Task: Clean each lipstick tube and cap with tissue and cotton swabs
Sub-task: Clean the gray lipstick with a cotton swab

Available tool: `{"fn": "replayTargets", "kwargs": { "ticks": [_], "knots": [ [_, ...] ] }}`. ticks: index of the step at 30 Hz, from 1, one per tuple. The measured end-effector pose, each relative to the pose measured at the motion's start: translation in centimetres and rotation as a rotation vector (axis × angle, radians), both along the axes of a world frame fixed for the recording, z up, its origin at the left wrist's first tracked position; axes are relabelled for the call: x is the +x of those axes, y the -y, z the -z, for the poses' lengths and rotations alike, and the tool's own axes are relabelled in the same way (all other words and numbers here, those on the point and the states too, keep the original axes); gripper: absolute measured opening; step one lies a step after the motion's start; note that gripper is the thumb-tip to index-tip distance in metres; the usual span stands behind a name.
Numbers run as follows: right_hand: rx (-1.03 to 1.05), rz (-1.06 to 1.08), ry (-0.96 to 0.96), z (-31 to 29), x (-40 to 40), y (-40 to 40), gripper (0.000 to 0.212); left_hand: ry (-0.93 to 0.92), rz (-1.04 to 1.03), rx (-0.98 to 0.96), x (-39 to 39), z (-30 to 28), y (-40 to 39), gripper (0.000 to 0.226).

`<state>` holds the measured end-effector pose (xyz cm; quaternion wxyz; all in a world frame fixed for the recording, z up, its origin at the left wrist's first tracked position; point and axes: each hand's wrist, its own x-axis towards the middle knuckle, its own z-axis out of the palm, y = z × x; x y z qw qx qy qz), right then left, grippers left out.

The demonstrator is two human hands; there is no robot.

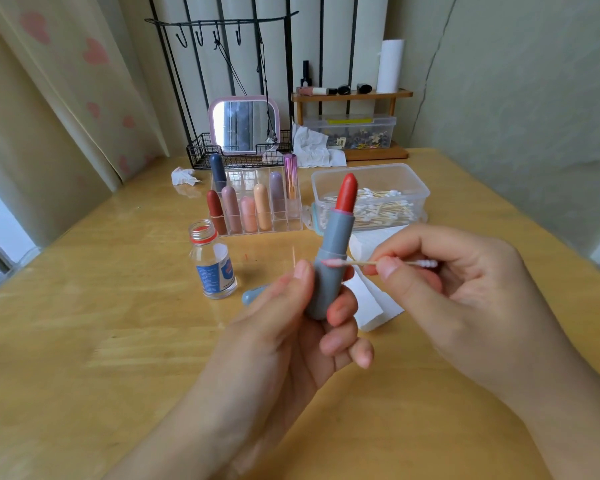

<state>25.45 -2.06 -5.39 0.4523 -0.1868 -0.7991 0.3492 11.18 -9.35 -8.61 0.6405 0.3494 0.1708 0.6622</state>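
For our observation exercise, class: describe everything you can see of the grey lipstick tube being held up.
The grey lipstick tube looks like matte plastic, with a wider base and a narrower upper sleeve. Its cap is off and a red bullet stands out of the top, above a thin pink rim. It is held nearly upright above the table, tilted slightly right. The left hand grips its base, and the pink-stained tip of the cotton swab pinched by the right hand touches the tube's step.

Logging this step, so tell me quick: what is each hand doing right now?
Left hand: closed on the grey lipstick tube, held upright.
Right hand: pinching a cotton swab, tip against the tube.
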Motion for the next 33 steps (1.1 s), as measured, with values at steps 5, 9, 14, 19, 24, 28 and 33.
{"fn": "replayTargets", "kwargs": {
  "ticks": [5,9,14,19,24,28,33],
  "knots": [
    [-0.048,0.073,-0.012,-0.39,0.29,-0.27,0.021,-0.036,-0.024,0.027,-0.1,-0.17,0.22,0.019],
    [-0.068,-0.004,-0.046,-0.41,0.09,0.06,0.011,-0.05,-0.031,0.031,-0.21,-0.04,0.17,0.025],
    [-0.014,0.018,-0.027,0.0,-0.27,0.5,0.015,-0.119,-0.078,0.003,-0.02,0.25,0.0,0.026],
    [-0.022,0.123,-0.063,-0.34,0.08,0.0,0.019,-0.067,-0.033,0.011,-0.24,0.21,0.03,0.028],
    [0.018,0.058,-0.044,-0.14,-0.19,0.51,0.016,-0.068,-0.03,0.009,-0.21,0.26,0.02,0.028],
    [-0.012,0.096,-0.049,-0.42,0.17,0.04,0.018,-0.01,0.034,0.008,-0.23,0.01,0.05,0.028],
    [-0.032,0.03,-0.052,-0.31,-0.02,0.2,0.017,0.047,0.085,0.001,-0.17,-0.32,0.31,0.03]
  ]
}}
